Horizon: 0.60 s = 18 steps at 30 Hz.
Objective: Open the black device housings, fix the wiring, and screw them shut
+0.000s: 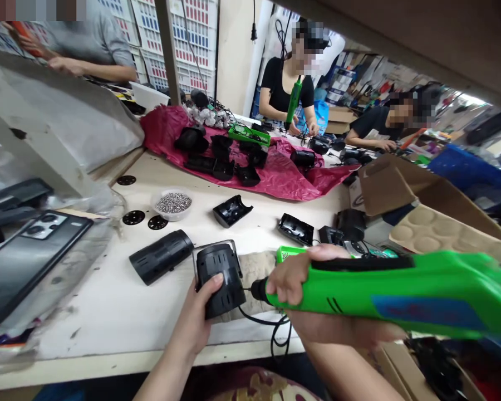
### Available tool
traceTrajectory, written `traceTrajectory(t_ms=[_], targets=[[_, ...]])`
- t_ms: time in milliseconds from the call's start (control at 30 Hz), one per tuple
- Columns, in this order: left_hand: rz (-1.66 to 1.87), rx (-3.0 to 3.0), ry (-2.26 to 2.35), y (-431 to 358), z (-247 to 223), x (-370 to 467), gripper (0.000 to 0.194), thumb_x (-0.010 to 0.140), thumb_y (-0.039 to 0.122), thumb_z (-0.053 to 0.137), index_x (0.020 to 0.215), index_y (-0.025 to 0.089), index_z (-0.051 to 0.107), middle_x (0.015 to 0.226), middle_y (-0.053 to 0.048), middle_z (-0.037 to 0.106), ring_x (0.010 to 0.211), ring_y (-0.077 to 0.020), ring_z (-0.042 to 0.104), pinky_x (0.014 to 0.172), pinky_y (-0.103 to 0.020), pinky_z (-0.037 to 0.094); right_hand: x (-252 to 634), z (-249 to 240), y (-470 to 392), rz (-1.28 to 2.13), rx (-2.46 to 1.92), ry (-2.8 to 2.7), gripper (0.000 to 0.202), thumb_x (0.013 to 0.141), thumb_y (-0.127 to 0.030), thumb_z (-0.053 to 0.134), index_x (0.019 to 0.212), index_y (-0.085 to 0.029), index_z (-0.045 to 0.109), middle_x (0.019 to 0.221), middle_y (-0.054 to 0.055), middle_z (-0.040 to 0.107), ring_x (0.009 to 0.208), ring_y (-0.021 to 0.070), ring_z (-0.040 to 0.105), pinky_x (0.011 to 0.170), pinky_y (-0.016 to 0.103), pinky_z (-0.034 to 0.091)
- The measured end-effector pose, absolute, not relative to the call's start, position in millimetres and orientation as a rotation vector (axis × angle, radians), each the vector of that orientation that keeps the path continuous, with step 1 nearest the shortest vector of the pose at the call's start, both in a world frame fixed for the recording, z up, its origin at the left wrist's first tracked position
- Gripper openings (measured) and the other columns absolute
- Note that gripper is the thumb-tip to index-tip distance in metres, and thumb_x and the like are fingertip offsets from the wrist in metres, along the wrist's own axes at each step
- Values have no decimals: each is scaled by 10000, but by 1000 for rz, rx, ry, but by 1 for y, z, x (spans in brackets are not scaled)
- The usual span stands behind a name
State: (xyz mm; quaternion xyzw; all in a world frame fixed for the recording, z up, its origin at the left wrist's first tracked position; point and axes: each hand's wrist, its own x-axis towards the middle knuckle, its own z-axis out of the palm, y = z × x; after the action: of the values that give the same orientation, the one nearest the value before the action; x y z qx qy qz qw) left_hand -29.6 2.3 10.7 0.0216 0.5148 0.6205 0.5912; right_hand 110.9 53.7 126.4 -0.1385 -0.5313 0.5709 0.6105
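White workbench (108,317) with parts spread about. Left hand (200,303) clasps the housing (220,270) near the front edge; right hand (325,327) wraps the driver (346,287), bit (246,289) at the housing's end, contact uncertain. Presumed step: screw-driving. Next move calls for steady alignment.

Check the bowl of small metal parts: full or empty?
Not empty: small metal parts spread across most of the bowl. Whether they fill it completely, I cannot tell.
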Motion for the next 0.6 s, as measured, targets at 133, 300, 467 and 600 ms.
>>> traceTrajectory(t_ms=[133,300,467,600], targets=[[1521,112,1212,2,14,-23,572,601,414,813,1066,150,609,1022,-73,707,1020,-271,640,786,-324,528,100,102,59,1311,-219,-1158,536,737,-705,646,1010,-247,687,545,-23,565,451,150,508,479,301,516],[1566,135,1275,4,15,-16,607,558,369,840,1067,145,596,899,-40,693,853,-213,641,734,-312,532,91,86,70,1333,-246,-1192,555,705,-741,646,901,-222,663,519,-43,534,402,126,500,436,269,511],[1537,173,1295,3,13,-13,618,559,366,845,1076,136,597,865,-45,687,811,-213,635,722,-333,530,98,74,72,1350,-237,-1180,575,700,-773,603,860,-222,642,473,-57,494,368,127,470,389,260,478],[1551,207,1278,1,15,-9,630,575,379,838,1113,155,600,929,-49,698,877,-235,648,766,-341,524,113,84,60,1271,-284,-1129,622,711,-790,582,947,-221,667,513,-44,534,412,135,491,440,278,499]])
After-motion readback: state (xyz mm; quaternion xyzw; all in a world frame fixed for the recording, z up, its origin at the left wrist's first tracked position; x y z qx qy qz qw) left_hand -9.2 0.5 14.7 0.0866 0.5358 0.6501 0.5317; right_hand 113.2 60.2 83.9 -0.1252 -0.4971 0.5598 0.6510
